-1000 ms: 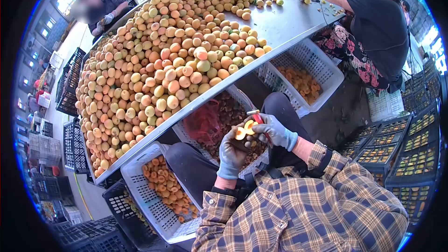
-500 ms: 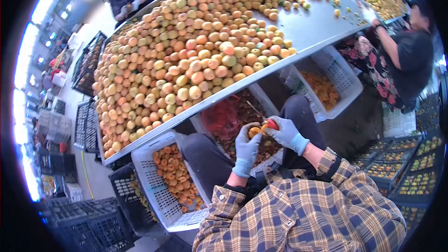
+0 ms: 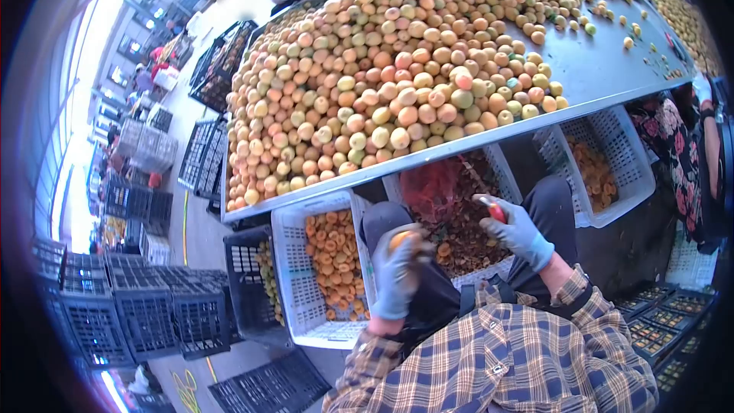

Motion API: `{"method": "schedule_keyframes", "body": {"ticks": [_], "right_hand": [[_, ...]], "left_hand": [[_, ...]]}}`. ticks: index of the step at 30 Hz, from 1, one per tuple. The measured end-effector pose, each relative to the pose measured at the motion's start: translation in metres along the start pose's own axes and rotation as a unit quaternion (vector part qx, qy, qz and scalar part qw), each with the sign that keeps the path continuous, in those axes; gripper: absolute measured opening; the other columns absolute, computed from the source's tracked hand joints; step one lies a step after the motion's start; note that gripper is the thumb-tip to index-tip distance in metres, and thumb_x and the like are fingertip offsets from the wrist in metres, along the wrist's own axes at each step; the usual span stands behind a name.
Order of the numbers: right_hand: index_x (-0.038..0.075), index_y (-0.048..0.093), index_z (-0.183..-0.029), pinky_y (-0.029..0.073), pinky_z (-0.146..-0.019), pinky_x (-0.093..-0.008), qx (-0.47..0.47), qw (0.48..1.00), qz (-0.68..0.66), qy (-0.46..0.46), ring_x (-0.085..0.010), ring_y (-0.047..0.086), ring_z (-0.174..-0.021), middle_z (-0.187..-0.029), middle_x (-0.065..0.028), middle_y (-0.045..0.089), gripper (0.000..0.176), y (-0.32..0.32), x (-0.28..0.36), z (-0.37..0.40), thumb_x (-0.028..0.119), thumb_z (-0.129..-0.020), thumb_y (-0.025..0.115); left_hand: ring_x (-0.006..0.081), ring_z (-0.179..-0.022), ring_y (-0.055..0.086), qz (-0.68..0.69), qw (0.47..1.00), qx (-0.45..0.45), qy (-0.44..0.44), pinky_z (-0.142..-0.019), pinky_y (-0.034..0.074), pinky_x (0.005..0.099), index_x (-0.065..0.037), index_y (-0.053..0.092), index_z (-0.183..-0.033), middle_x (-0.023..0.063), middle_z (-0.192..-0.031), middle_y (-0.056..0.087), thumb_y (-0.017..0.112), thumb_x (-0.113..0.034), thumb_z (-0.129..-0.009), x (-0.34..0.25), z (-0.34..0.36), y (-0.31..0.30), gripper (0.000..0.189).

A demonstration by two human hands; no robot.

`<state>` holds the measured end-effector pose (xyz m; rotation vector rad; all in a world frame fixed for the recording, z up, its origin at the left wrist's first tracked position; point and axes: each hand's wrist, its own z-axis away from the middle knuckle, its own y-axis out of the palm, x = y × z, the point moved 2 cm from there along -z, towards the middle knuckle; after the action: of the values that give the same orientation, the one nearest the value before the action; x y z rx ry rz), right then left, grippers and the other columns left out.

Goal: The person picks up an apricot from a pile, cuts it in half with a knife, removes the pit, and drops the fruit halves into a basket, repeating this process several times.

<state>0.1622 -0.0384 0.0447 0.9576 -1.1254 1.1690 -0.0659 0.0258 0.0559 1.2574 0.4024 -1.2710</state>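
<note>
Grey-gloved left grip [image 3: 397,271] — right grip [image 3: 520,233] (plaid sleeves [image 3: 569,292])

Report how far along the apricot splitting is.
Done: cut halves partly fill the white basket on the left. In hand: the left hand grips an apricot; the right hand holds a red-handled knife. Left: a large heap of whole apricots covers the table.

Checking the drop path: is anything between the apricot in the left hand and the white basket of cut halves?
Nothing visible does. The left hand holds the apricot just beside the open white basket; only its rim lies between. The right hand, with the knife, is off to the other side.
</note>
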Motion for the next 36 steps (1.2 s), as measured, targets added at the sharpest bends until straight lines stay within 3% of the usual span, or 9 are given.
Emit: {"method": "schedule_keyframes", "body": {"ticks": [2, 5, 6, 11, 17, 19, 23, 27, 36], "right_hand": [[0.004, 0.052, -0.125, 0.042, -0.061, -0.0161, -0.034, 0.99, -0.122, 0.065, -0.0014, 0.049, -0.071, -0.091, 0.0011, 0.057, 0.038, -0.02, -0.01, 0.008, 0.015, -0.09, 0.061], [0.007, 0.054, -0.119, 0.037, -0.052, -0.0151, -0.059, 0.979, -0.175, 0.082, -0.0006, 0.044, -0.062, -0.078, 0.0043, 0.052, 0.029, -0.024, -0.023, 0.013, 0.016, -0.092, 0.057], [0.008, 0.053, -0.117, 0.035, -0.047, -0.0147, -0.062, 0.971, -0.21, 0.091, -0.0005, 0.043, -0.057, -0.072, 0.005, 0.05, 0.025, -0.02, -0.027, 0.013, 0.018, -0.094, 0.055], [0.007, 0.055, -0.106, 0.043, -0.056, -0.0189, -0.008, 0.993, -0.087, 0.083, -0.0033, 0.049, -0.064, -0.075, 0.0019, 0.055, 0.018, -0.001, -0.04, 0.012, 0.022, -0.095, 0.053], [0.005, 0.055, -0.106, 0.045, -0.062, -0.0227, -0.044, 0.998, 0.008, 0.038, -0.0061, 0.052, -0.069, -0.08, -0.0036, 0.059, 0.026, -0.01, -0.038, 0.023, 0.027, -0.092, 0.059], [0.005, 0.055, -0.106, 0.044, -0.062, -0.0231, -0.084, 0.991, 0.098, -0.03, -0.0065, 0.051, -0.069, -0.079, -0.0048, 0.059, 0.027, -0.015, -0.038, 0.028, 0.026, -0.091, 0.061], [0.004, 0.055, -0.107, 0.044, -0.062, -0.023, -0.086, 0.992, -0.042, 0.079, -0.0058, 0.05, -0.069, -0.079, -0.0045, 0.057, 0.028, -0.019, -0.023, 0.034, 0.024, -0.089, 0.064], [0.003, 0.055, -0.107, 0.043, -0.062, -0.0221, 0.007, 0.993, -0.083, -0.086, -0.0045, 0.048, -0.068, -0.08, 0.0025, 0.056, 0.022, -0.006, -0.006, 0.035, 0.022, -0.096, 0.054], [0.003, 0.056, -0.102, 0.044, -0.061, -0.0301, -0.027, 0.996, 0.078, -0.021, -0.0188, 0.053, -0.061, -0.072, -0.0112, 0.057, 0.027, -0.024, -0.003, 0.064, 0.029, -0.097, 0.049]], "left_hand": [[0.021, -0.093, 0.059, -0.214, 0.952, -0.129, 0.178, -0.08, 0.048, 0.0294, -0.001, 0.056, -0.108, 0.0103, -0.105, 0.059, 0.061, -0.011, -0.087, -0.028, 0.002, -0.051, 0.024], [0.033, -0.099, 0.057, -0.712, 0.526, -0.325, 0.333, -0.091, 0.043, 0.0426, -0.003, 0.057, -0.113, 0.0145, -0.108, 0.058, 0.063, -0.007, -0.078, -0.068, -0.005, -0.084, 0.036], [0.0332, -0.096, 0.058, -0.72, 0.498, -0.32, 0.361, -0.09, 0.044, 0.0405, -0.006, 0.059, -0.115, 0.0162, -0.103, 0.06, 0.064, -0.009, -0.076, -0.077, -0.012, -0.08, 0.04], [0.034, -0.099, 0.06, -0.599, 0.736, -0.111, 0.295, -0.085, 0.047, 0.0382, -0.003, 0.059, -0.114, 0.0201, -0.098, 0.063, 0.062, -0.015, -0.082, -0.088, -0.131, -0.051, 0.035], [0.0274, -0.093, 0.064, -0.772, 0.599, -0.076, 0.2, -0.083, 0.049, 0.0346, 0.0, 0.056, -0.12, 0.0178, -0.1, 0.065, 0.064, -0.026, -0.082, -0.069, -0.251, -0.018, 0.047], [0.0212, -0.083, 0.065, -0.661, 0.695, -0.048, 0.277, -0.074, 0.052, 0.0305, 0.0, 0.054, -0.121, 0.0171, -0.1, 0.065, 0.062, -0.021, -0.083, -0.071, -0.251, -0.029, 0.044], [0.0182, -0.079, 0.063, -0.075, 0.985, 0.135, 0.07, -0.071, 0.053, 0.0258, -0.002, 0.048, -0.127, 0.01, -0.11, 0.061, 0.054, -0.002, -0.086, -0.079, -0.162, 0.002, 0.041], [0.0194, -0.096, 0.06, 0.132, 0.969, 0.205, -0.024, -0.076, 0.052, 0.0264, -0.003, 0.045, -0.131, 0.0137, -0.12, 0.057, 0.061, 0.0, -0.083, -0.024, -0.093, 0.039, 0.051], [0.0164, -0.103, 0.059, 0.026, 0.959, 0.261, -0.11, -0.088, 0.049, 0.027, 0.002, 0.048, -0.128, 0.0087, -0.113, 0.06, 0.068, 0.001, -0.078, 0.047, -0.057, 0.065, 0.053]]}}
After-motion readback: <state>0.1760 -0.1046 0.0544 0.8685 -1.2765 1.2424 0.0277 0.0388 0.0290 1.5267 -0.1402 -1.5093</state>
